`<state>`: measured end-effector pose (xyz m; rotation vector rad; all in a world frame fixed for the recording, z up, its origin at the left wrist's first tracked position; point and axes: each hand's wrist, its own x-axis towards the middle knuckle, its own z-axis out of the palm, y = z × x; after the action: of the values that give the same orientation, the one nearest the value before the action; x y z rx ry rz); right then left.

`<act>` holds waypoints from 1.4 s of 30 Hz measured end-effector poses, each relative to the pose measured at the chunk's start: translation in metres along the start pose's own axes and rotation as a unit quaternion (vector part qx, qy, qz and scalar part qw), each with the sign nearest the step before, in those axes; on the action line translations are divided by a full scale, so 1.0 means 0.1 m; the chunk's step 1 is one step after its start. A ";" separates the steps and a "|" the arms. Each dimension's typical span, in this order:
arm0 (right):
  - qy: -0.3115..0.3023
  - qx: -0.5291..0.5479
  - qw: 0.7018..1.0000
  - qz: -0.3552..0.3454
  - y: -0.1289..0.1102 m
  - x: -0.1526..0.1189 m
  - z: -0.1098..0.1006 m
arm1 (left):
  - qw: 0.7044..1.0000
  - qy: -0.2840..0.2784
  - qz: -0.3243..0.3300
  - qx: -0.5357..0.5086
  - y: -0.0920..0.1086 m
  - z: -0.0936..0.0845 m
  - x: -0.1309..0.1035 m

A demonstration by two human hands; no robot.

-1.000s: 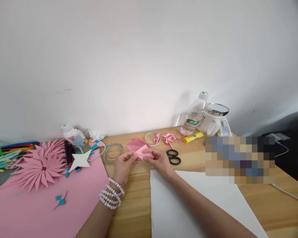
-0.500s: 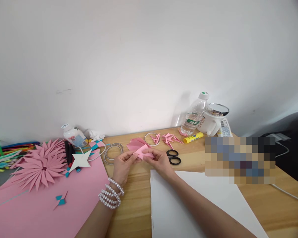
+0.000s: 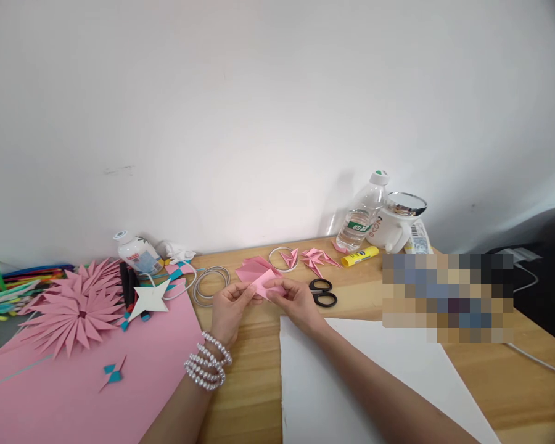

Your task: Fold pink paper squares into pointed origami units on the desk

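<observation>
Between both my hands is a folded piece of pink paper (image 3: 265,282), held just above the wooden table (image 3: 240,382). My left hand (image 3: 231,305) pinches its left side, with strands of beads around the wrist. On its right side, the thumb and fingers of my right hand (image 3: 296,302) press on the paper. Behind it lie more pink paper sheets (image 3: 251,268). Black-handled scissors (image 3: 324,292) rest just right of my right hand, their blades partly hidden. Folded pink paper pieces (image 3: 319,261) lie farther back, close to a ring (image 3: 283,259).
A white sheet (image 3: 333,382) lies under my right forearm. At left, pink paper stars (image 3: 78,314) sit on pink card (image 3: 157,364). A coiled cable (image 3: 211,287) is near my left hand. A glue stick (image 3: 359,256), water bottle (image 3: 361,213) and mug (image 3: 391,228) stand back right.
The front flap of the pink paper looks slightly shifted between my fingers. Both hands stay in nearly the same place, and the things around them have not moved.
</observation>
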<state>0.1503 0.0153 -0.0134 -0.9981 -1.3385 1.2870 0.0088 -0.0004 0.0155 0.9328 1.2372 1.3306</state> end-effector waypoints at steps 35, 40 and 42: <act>0.027 0.002 1.000 0.014 0.00 0.01 -0.01 | 1.000 0.006 -0.006 -0.004 0.08 -0.05 0.01; 0.023 0.002 0.999 0.023 0.01 0.01 -0.01 | 1.000 -0.008 -0.017 -0.022 0.07 -0.08 0.03; 0.027 -0.001 1.000 0.013 0.01 0.01 -0.02 | 0.999 -0.019 -0.022 -0.029 0.06 -0.08 0.04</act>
<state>0.1518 0.0170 -0.0148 -1.0487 -1.2895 1.2692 -0.0008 0.0023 0.0192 0.8811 1.1772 1.3033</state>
